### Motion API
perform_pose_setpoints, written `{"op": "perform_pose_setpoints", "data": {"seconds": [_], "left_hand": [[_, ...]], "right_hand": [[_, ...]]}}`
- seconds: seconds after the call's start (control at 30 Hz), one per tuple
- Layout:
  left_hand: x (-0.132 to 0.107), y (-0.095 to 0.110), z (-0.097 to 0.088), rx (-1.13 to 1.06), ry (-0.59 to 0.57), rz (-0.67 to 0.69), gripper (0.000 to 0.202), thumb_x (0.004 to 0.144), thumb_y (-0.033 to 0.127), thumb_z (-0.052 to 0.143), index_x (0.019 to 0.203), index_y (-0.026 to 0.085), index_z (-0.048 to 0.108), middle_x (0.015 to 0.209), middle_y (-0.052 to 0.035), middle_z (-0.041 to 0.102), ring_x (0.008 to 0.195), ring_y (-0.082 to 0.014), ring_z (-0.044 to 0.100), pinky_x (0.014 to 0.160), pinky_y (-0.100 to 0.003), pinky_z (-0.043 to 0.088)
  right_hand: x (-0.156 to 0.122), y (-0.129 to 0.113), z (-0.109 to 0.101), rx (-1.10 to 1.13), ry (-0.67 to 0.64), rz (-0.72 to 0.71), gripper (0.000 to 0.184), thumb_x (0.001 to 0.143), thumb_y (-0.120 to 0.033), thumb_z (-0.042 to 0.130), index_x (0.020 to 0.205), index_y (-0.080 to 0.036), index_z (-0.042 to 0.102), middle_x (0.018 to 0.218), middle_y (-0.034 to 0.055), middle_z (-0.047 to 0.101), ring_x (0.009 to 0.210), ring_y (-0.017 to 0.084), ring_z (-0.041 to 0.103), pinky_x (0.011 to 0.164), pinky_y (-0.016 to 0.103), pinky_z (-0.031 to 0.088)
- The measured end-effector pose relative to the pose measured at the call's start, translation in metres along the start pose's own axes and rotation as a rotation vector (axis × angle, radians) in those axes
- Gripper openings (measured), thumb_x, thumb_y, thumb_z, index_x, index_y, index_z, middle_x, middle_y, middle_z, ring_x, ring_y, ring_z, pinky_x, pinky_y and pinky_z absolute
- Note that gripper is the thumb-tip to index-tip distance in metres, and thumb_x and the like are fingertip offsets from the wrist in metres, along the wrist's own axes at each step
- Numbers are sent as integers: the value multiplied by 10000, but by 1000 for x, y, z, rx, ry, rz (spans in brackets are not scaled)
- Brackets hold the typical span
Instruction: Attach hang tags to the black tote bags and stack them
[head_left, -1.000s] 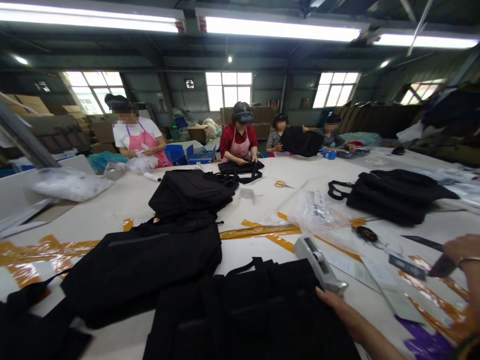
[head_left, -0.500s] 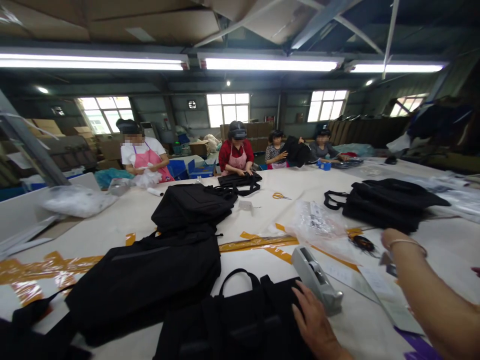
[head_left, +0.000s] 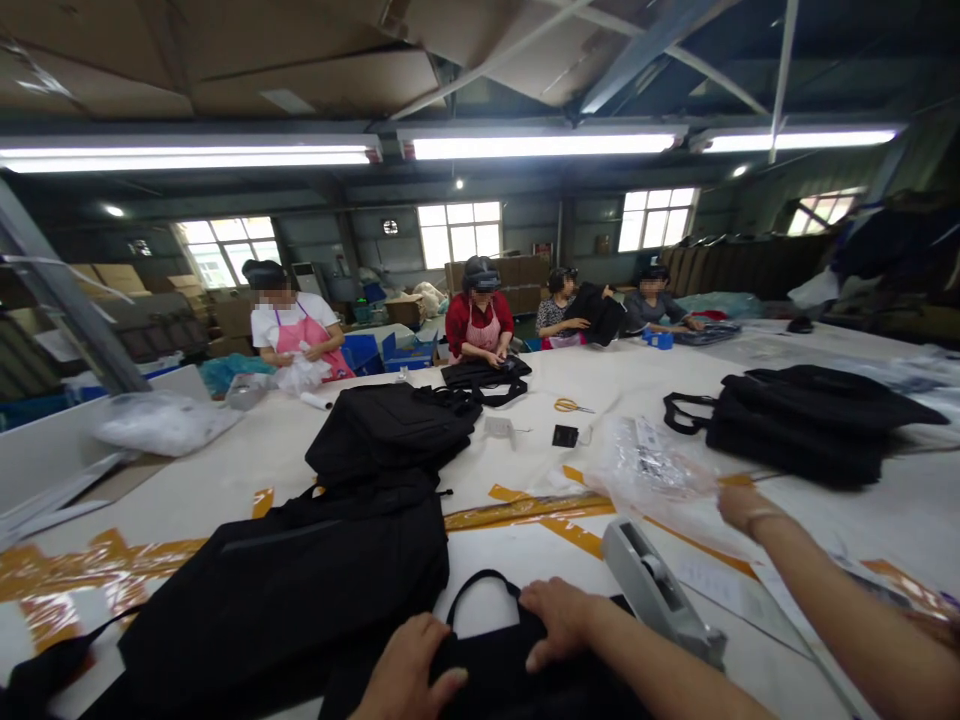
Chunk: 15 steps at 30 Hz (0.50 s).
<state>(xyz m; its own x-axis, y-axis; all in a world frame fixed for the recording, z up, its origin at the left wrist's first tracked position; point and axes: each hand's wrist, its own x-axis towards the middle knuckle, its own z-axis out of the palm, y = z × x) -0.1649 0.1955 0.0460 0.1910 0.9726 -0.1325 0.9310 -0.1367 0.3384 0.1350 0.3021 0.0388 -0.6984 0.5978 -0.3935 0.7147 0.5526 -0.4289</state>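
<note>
A black bag (head_left: 487,655) with a loop handle lies before me at the table's near edge, its lower part out of frame. Left of the handle, my left hand (head_left: 412,665) grips the bag's top, the thumb apart from the fingers. On the handle's other side my right hand (head_left: 562,620) has its fingers and thumb closed on the fabric. Close beyond my right wrist stands a grey tape dispenser (head_left: 656,590). Another black bag (head_left: 300,580) lies to the left, touching a further black bag (head_left: 390,425) behind it.
From the right reaches a co-worker's arm (head_left: 817,580) with a bracelet. Beyond lie a clear plastic bag (head_left: 652,465), scissors (head_left: 571,405), a small black card (head_left: 565,436) and more black bags (head_left: 810,420). Brown tape (head_left: 525,515) crosses the table. Several people work opposite.
My right hand has moved left from the bag's right edge to beside the handle. My left hand has come into view on the bag. The co-worker's hand has shifted left, and a small black card now shows.
</note>
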Motion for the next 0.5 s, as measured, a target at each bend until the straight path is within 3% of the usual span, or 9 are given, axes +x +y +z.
{"op": "perform_pose_setpoints", "data": {"seconds": [0.13, 0.2, 0.37, 0.5], "left_hand": [[52, 18, -6, 53, -324, -62, 796, 660, 687, 716, 1286, 197, 670, 1303, -149, 662, 1212, -374, 603, 1083, -468, 465], [65, 21, -2, 103, -412, -74, 902, 523, 737, 769, 1230, 182, 706, 1257, -176, 676, 1136, -423, 637, 1017, -509, 508], [78, 27, 3, 222, -472, -119, 890, 454, 705, 807, 1164, 173, 732, 1215, -180, 700, 1124, -442, 644, 1022, -517, 492], [64, 25, -7, 142, -447, -149, 661, 483, 616, 817, 1046, 278, 744, 1102, -72, 741, 1066, -386, 672, 950, -457, 521]], "right_hand": [[10, 4, -8, 25, -122, 16, 1075, 611, -798, 695, 1471, -191, 475, 1487, 189, 502, 1320, 431, 501, 1112, 573, 388], [16, 7, -8, 44, -169, 26, 1096, 581, -808, 701, 1485, -237, 460, 1458, 168, 540, 1290, 425, 536, 1076, 570, 429], [33, 15, 2, -37, -119, 69, 898, 540, -758, 742, 1335, -359, 622, 1242, 101, 700, 1149, 407, 642, 963, 580, 499], [30, 18, -11, 84, -49, 51, 759, 501, -756, 779, 1166, -391, 728, 1137, 54, 744, 1155, 371, 640, 983, 537, 486]]}}
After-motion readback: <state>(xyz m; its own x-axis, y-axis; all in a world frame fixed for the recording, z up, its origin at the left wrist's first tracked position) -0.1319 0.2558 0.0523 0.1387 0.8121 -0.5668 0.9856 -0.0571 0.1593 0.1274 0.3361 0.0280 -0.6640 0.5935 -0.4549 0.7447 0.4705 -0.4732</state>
